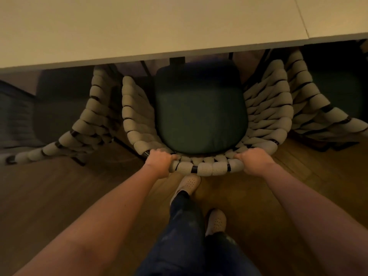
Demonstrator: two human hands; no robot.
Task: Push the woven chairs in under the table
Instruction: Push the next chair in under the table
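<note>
A woven chair with thick cream cord on a dark frame stands right in front of me. Its dark green seat cushion reaches partly under the pale table. My left hand is shut on the left part of the chair's top back rail. My right hand is shut on the right part of the same rail. The front of the cushion is hidden in shadow beneath the table's edge.
A second woven chair stands at the left and a third woven chair at the right, both close beside the middle one. My feet in pale shoes stand on the wooden floor behind the chair.
</note>
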